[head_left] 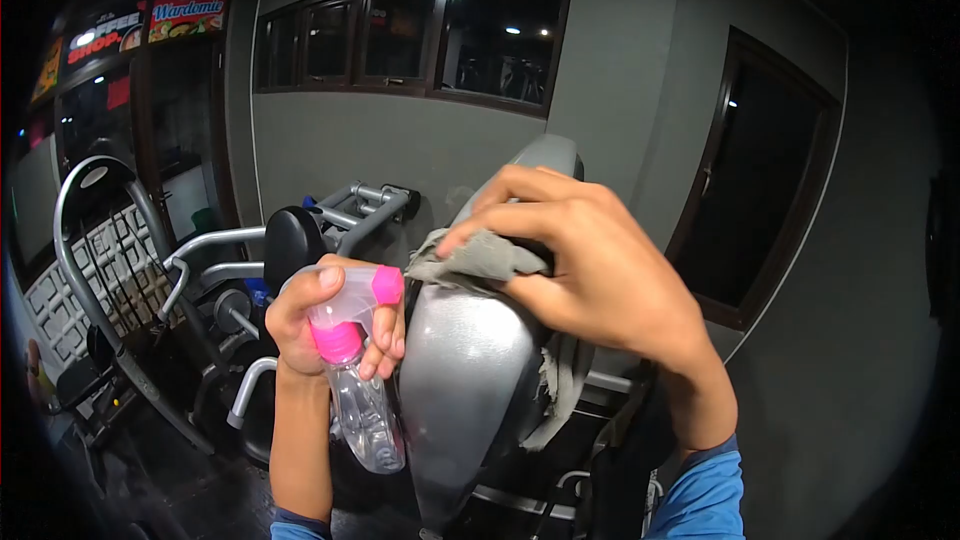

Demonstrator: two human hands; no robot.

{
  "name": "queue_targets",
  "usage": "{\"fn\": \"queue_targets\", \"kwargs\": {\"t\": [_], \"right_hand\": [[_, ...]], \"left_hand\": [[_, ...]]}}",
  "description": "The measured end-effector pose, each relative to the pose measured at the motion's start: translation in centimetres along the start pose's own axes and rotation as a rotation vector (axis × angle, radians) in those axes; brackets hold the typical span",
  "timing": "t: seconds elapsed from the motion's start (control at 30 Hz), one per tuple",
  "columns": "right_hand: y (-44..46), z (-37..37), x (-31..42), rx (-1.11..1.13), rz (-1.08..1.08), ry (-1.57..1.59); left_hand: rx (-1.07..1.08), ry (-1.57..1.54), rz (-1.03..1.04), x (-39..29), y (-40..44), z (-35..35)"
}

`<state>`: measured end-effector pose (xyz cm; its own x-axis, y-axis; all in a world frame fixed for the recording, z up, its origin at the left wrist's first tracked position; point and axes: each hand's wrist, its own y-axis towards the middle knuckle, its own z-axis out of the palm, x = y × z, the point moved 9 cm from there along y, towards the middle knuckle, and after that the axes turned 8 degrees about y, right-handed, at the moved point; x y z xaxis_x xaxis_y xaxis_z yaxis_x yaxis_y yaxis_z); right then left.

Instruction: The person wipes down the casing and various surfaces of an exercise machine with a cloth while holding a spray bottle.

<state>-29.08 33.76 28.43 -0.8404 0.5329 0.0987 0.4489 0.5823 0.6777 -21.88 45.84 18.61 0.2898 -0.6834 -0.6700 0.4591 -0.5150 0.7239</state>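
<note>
My left hand (300, 325) is wrapped around the neck and trigger of a clear spray bottle (365, 415) with a pink collar and pink nozzle. The nozzle points right, toward a silver-grey machine cover (465, 370) with a glossy, rounded surface. On top of that cover, my right hand (590, 260) grips a grey cloth (480, 258) and presses it against the surface. Part of the cover behind the cloth is hidden by my right hand. A frayed, torn strip of material (560, 395) hangs at the cover's right side.
To the left stand gym machines with silver tubes (230, 238), a black pad (292, 245) and a tall curved frame (100, 175). A grey wall with dark windows (400, 35) rises behind. A dark door (755, 180) is at the right.
</note>
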Motion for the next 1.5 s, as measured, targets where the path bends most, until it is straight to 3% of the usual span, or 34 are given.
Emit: {"fn": "queue_targets", "kwargs": {"t": [0.1,0.17,0.23,0.37,0.5,0.57,0.7,0.77,0.9,0.97,1.07,1.2,1.3,1.43,1.5], "right_hand": [[-0.8,-1.1,-1.3,-0.032,0.150,-0.015],[-0.9,-2.8,-1.8,-0.163,0.272,-0.280],[-1.4,-2.8,-2.7,-0.257,0.436,-0.355],[-1.8,0.6,3.0,-0.177,0.334,-0.343],[-3.9,3.3,5.7,-0.191,0.527,-0.443],[-4.8,2.2,6.2,-0.428,0.399,-0.578],[-4.6,1.0,5.2,-0.618,0.433,-0.671],[-4.4,2.8,6.3,-0.556,0.409,-0.681],[-5.2,9.7,8.2,-0.223,0.436,-0.841],[-5.7,9.7,7.9,-0.214,0.416,-0.924],[-4.5,7.5,8.2,-0.395,0.404,-1.021],[-5.6,3.9,7.2,-0.702,0.474,-0.814],[-7.1,5.6,7.9,-0.699,0.436,-0.782],[-10.2,11.0,8.6,-0.392,0.254,-0.864],[-10.1,10.5,8.8,-0.369,0.247,-0.923]], "left_hand": [[0.074,-0.009,-0.005,0.1,-0.9,0.2],[0.126,-0.050,-0.030,0.1,-1.1,0.1],[0.114,-0.024,-0.072,0.1,-0.9,-0.6],[0.193,-0.028,-0.103,0.9,-1.5,-2.6],[0.263,-0.139,-0.183,1.2,-2.9,-4.2],[0.312,-0.192,-0.192,1.5,-3.7,-4.2],[0.304,-0.203,-0.234,2.4,-5.3,-3.9],[0.273,-0.120,-0.229,2.3,-5.9,-3.7],[0.284,-0.126,-0.229,2.7,-6.2,-3.5],[0.287,-0.120,-0.227,3.0,-6.2,-3.6],[0.294,-0.077,-0.189,3.3,-6.1,-3.6],[0.239,-0.063,-0.182,4.0,-6.1,-3.9],[0.209,-0.088,-0.199,4.7,-6.4,-4.3],[0.296,-0.102,-0.238,5.2,-6.4,-4.3],[0.332,-0.121,-0.241,5.6,-6.3,-4.0]]}}
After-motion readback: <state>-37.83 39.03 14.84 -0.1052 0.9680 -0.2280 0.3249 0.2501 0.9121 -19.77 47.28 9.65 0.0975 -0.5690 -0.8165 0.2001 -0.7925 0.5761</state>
